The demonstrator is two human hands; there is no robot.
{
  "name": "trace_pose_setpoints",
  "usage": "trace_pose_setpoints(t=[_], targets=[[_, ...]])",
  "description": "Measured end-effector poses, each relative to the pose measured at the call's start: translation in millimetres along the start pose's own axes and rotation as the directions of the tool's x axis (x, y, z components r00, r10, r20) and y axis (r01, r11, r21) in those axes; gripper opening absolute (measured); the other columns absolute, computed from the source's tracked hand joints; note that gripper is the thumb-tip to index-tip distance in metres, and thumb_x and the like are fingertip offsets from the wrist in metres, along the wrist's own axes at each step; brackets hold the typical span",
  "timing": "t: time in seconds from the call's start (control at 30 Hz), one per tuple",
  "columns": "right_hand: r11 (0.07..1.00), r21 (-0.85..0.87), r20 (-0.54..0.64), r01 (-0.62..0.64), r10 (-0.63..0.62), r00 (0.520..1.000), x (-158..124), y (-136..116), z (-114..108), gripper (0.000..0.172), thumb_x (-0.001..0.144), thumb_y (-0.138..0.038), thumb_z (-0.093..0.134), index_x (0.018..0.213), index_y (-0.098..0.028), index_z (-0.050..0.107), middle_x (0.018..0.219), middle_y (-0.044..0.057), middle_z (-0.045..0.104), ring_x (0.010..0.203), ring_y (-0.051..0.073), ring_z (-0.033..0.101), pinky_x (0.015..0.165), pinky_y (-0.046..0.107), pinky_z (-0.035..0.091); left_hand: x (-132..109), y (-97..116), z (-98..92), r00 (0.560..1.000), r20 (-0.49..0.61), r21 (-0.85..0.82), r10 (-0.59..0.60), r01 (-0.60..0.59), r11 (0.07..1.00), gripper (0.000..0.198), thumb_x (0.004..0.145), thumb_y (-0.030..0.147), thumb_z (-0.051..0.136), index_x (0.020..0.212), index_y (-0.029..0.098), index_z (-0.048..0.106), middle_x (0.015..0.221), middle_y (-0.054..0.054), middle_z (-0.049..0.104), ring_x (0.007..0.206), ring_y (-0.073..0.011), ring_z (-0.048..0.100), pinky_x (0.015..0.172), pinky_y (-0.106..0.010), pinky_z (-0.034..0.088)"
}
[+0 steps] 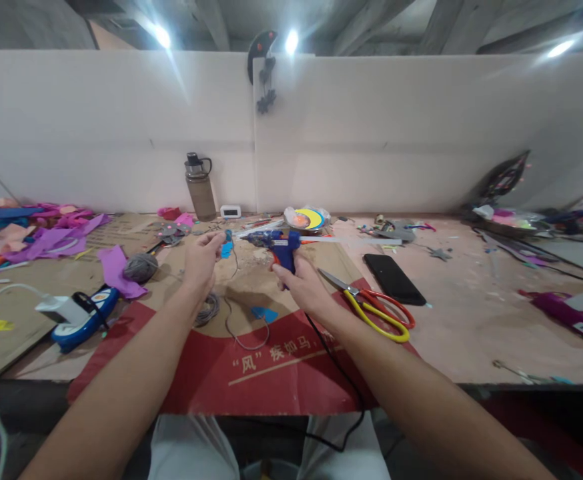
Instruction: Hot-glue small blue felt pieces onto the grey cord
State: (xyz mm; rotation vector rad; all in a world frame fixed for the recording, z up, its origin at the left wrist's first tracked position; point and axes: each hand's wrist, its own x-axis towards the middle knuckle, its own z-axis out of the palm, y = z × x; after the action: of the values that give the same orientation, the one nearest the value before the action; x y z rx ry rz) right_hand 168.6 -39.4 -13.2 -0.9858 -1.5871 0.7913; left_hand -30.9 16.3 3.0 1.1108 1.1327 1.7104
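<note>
My right hand (304,283) is wrapped round the handle of a blue glue gun (277,244), whose nozzle points left. My left hand (202,259) is raised beside it, pinching a small blue felt piece (227,248) with a thin grey wire hanging from it. The nozzle is close to that piece. Another blue felt scrap (264,313) and a loop of grey wire (244,333) lie on the cardboard (281,373) below my hands. The gun's black cord (336,373) runs down over the table edge.
Scissors with red and yellow handles (376,308) and a black phone (394,279) lie right of my hand. A bottle (200,187) stands at the back wall. Grey yarn (140,267), purple felt scraps (46,237) and a blue device (85,319) are on the left.
</note>
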Motion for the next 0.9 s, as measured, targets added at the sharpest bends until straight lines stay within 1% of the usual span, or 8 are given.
trace_pose_setpoints(t=[0.1,0.23,0.3,0.43,0.57,0.67,0.77,0.9], targets=[[0.961,0.167,0.039,-0.222,0.218,0.975,13,11,-6,0.021,0.079,-0.03,0.052,0.097,-0.021,0.047,0.074,-0.002,0.059,0.049,0.011,0.05,0.051,0.027,0.048,2,-1,-1.1,1.0,-0.023,-0.014,-0.02,0.02,1.0,0.023,0.058,0.033,0.075,0.068,0.017,0.062,0.059,0.004,0.051,0.05,-0.0066,0.038,0.046,-0.021,0.025],[0.917,0.003,0.033,-0.398,0.398,0.917,33,30,-19,0.007,0.075,-0.024,0.055,0.077,-0.021,0.049,0.054,-0.003,0.052,0.044,0.012,0.049,0.046,0.027,0.046,-2,-1,2.4,0.998,-0.014,0.039,0.059,-0.058,0.998,0.02,0.062,0.033,0.073,0.072,0.017,0.065,0.06,0.004,0.054,0.049,-0.0071,0.038,0.048,-0.021,0.029],[0.912,-0.075,0.014,-0.404,0.406,0.914,37,37,-29,0.015,0.07,-0.023,0.062,0.065,-0.022,0.048,0.05,-0.001,0.051,0.045,0.014,0.05,0.046,0.028,0.044,-6,0,4.3,0.992,0.007,0.104,0.13,-0.13,0.986,0.018,0.065,0.032,0.072,0.073,0.017,0.066,0.062,0.003,0.057,0.052,-0.0082,0.042,0.051,-0.022,0.032],[0.928,-0.213,-0.11,-0.305,0.287,0.952,34,33,-44,0.034,0.065,-0.023,0.07,0.054,-0.024,0.038,0.054,0.003,0.05,0.068,0.021,0.058,0.065,0.033,0.048,-14,4,5.3,0.956,0.087,0.318,0.281,-0.294,0.901,0.013,0.072,0.03,0.067,0.075,0.017,0.068,0.066,0.001,0.061,0.059,-0.0112,0.049,0.058,-0.023,0.037],[0.931,-0.364,-0.192,-0.005,-0.07,0.979,29,10,-26,0.013,0.076,-0.03,0.059,0.076,-0.021,0.05,0.09,0.01,0.061,0.098,0.024,0.057,0.093,0.044,0.043,-19,5,6.0,0.891,0.188,0.476,0.414,-0.451,0.755,0.009,0.074,0.026,0.065,0.076,0.019,0.069,0.068,0.0,0.06,0.059,-0.0115,0.048,0.059,-0.024,0.036],[1.0,0.005,-0.078,-0.009,0.01,0.997,32,-1,11,0.034,0.073,-0.03,0.062,0.1,-0.021,0.045,0.112,0.009,0.06,0.108,0.019,0.057,0.096,0.04,0.044,-23,6,7.6,0.844,0.249,0.484,0.475,-0.533,0.694,0.008,0.074,0.026,0.065,0.077,0.02,0.07,0.078,-0.001,0.062,0.061,-0.0114,0.049,0.061,-0.024,0.038],[0.877,0.417,0.073,-0.241,0.232,0.97,39,-2,44,0.041,0.068,-0.02,0.064,0.1,-0.023,0.037,0.098,0.003,0.063,0.091,0.014,0.063,0.086,0.034,0.051,-24,8,8.2,0.831,0.269,0.462,0.487,-0.555,0.692,0.008,0.074,0.025,0.064,0.078,0.02,0.07,0.086,-0.003,0.065,0.064,-0.0116,0.052,0.062,-0.024,0.04],[0.797,0.538,0.097,-0.275,0.265,0.959,42,1,56,0.039,0.068,-0.02,0.062,0.098,-0.025,0.037,0.067,-0.011,0.05,0.055,0.008,0.052,0.06,0.025,0.049,-21,8,8.6,0.912,0.169,0.418,0.374,-0.41,0.811,0.009,0.073,0.025,0.066,0.078,0.019,0.07,0.066,0.0,0.062,0.054,-0.0107,0.049,0.055,-0.023,0.037]])
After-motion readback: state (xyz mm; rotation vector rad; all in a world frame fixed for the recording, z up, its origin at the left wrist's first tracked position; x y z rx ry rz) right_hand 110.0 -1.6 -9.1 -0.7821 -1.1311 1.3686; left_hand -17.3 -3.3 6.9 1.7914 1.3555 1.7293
